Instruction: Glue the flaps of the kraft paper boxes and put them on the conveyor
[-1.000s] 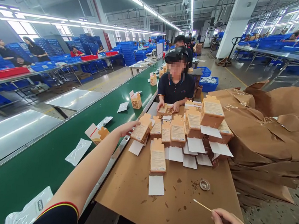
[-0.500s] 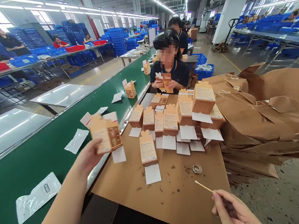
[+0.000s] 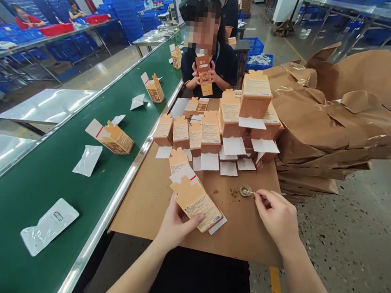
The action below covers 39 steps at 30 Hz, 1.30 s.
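Note:
My left hand grips an orange-brown cardboard box with its thumb on the printed face. The box is tilted above the work surface, with its flaps sticking out, and partly covers another box behind it. Between the fingertips of my right hand is a thin cotton swab. Its tip is at a small round clear dish; whether it touches the bottom I cannot tell. Dark specks lie on the cardboard beside the dish.
Several similar boxes with white flaps stand stacked on the cardboard-covered table. On the left, a green conveyor carries white pouches and open boxes. A co-worker opposite holds a box. Brown paper is piled right.
My left hand has brought the box from beside the conveyor to the table's middle. My right hand has moved the swab forward to the dish. The view has tilted down.

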Each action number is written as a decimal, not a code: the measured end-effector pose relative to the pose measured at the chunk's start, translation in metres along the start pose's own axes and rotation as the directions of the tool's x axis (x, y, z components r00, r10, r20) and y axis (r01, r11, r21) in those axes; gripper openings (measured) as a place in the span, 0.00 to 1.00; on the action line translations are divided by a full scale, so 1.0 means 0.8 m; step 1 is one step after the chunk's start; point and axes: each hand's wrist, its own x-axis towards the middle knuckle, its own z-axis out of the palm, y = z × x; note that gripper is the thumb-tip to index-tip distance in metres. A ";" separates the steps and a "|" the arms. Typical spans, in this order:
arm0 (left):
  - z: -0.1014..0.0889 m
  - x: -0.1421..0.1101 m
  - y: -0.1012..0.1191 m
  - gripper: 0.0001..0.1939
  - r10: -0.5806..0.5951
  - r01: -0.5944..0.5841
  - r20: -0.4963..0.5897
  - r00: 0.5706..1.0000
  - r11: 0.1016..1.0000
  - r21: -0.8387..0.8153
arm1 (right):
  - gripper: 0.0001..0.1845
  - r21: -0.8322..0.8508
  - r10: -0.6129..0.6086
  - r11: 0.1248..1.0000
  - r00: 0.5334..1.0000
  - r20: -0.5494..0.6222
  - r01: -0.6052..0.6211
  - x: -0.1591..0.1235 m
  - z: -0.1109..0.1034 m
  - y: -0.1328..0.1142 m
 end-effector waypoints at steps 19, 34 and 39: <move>-0.008 0.000 -0.013 0.43 0.004 -0.006 0.008 1.000 0.986 0.167 | 0.18 0.340 0.117 0.922 0.971 0.208 -0.184 -0.107 0.042 -0.068; 0.017 -0.047 -0.053 0.47 0.094 -0.069 -0.059 0.994 0.941 0.332 | 0.21 0.327 0.276 0.900 0.957 0.085 -0.289 -0.133 -0.019 -0.049; 0.016 -0.043 -0.069 0.44 0.052 -0.005 -0.085 0.995 0.881 0.472 | 0.18 0.320 0.260 0.911 0.964 0.048 -0.261 -0.138 -0.025 -0.051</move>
